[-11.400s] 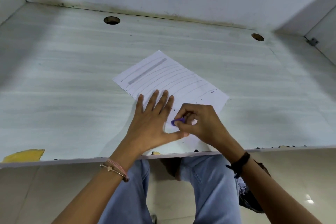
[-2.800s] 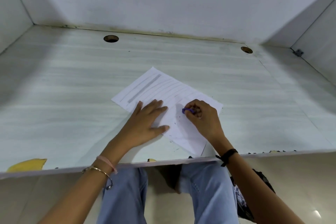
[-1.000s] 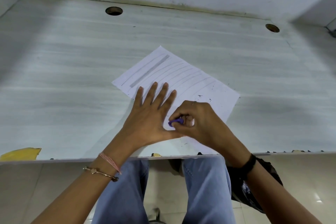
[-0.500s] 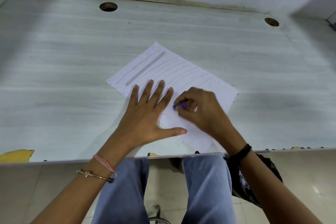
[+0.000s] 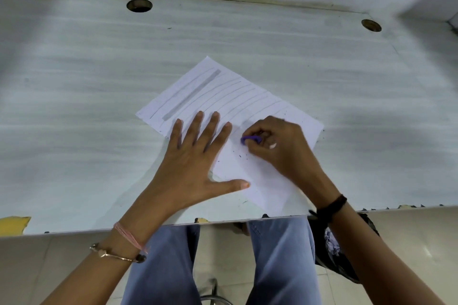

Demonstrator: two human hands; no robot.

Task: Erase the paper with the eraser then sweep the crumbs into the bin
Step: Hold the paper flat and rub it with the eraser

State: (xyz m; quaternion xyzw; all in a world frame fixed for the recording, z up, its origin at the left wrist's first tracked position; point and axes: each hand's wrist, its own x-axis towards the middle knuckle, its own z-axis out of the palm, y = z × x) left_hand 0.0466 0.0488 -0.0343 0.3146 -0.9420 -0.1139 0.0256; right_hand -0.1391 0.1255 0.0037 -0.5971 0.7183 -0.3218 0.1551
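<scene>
R hand (image 5: 280, 150) – eraser (image 5: 250, 140) slid up paper (image 5: 223, 93)

A lined paper (image 5: 224, 93) lies on the pale desk (image 5: 74, 106).

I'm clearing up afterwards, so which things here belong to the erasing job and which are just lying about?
Job: paper, purple eraser, crumbs, left hand pressing the paper, right hand pinching the eraser.
Lying about: desk hole, yellow patch at the near edge, dark bag.
</scene>
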